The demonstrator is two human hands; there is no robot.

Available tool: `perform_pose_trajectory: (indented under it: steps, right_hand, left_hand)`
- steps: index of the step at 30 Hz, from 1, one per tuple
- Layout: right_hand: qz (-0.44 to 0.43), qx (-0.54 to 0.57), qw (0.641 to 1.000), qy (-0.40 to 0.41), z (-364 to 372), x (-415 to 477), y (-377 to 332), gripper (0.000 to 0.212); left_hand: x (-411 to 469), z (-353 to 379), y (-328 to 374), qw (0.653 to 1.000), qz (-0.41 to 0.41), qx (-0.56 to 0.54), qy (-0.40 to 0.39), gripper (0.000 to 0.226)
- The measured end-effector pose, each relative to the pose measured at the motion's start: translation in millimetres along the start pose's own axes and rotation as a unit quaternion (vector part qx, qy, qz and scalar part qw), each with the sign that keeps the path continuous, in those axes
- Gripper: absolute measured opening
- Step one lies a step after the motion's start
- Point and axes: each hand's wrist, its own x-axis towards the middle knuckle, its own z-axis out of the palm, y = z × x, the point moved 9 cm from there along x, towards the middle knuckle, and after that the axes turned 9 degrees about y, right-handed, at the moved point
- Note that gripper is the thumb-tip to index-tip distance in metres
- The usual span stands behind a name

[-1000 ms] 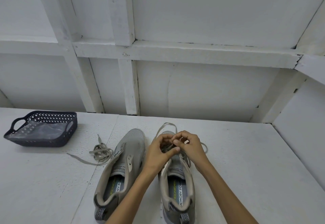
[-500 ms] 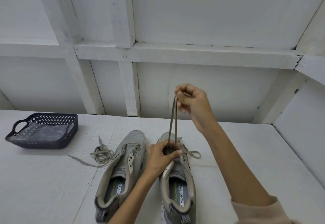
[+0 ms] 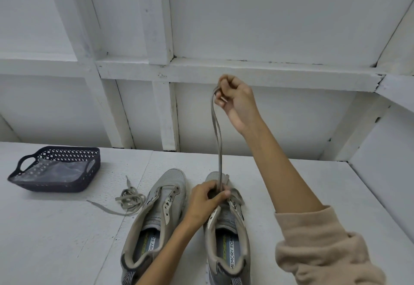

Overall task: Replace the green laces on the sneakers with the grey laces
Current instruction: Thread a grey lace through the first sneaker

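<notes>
Two grey sneakers stand side by side on the white table, toes pointing away from me. The left sneaker (image 3: 156,213) has no lace in it. My left hand (image 3: 205,204) presses down on the front eyelets of the right sneaker (image 3: 226,237). My right hand (image 3: 235,103) is raised high above that shoe, pinching a grey lace (image 3: 216,132) that runs taut as a double strand down to the eyelets under my left hand. A second loose lace (image 3: 130,199) lies bundled on the table left of the left sneaker.
A dark perforated basket (image 3: 56,169) with a clear plastic bag inside stands at the far left of the table (image 3: 56,240). A white framed wall rises behind the table, and another white wall stands on the right side.
My right hand has risen from the right sneaker's eyelets to high above it, drawing the lace up taut. My left hand has stayed on the shoe.
</notes>
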Motion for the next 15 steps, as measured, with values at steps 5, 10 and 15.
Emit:
perform_pose_trajectory:
  steps: [5,10,15]
  right_hand:
    - [0.023,0.036,0.999,0.028,-28.5,-5.9,13.4,0.016]
    - [0.039,0.047,0.998,0.030,-39.0,-13.5,20.5,0.014]
    - [0.053,0.049,0.997,0.022,-46.5,-17.2,33.3,0.012]
  left_hand:
    - [12.4,-31.9,-10.8,0.973,-0.101,-0.092,0.184,0.026]
    - [32.7,-23.1,-43.1,0.968,-0.207,0.045,0.136,0.040]
    - [38.3,-32.6,-61.2,0.947,-0.249,-0.056,0.197,0.040]
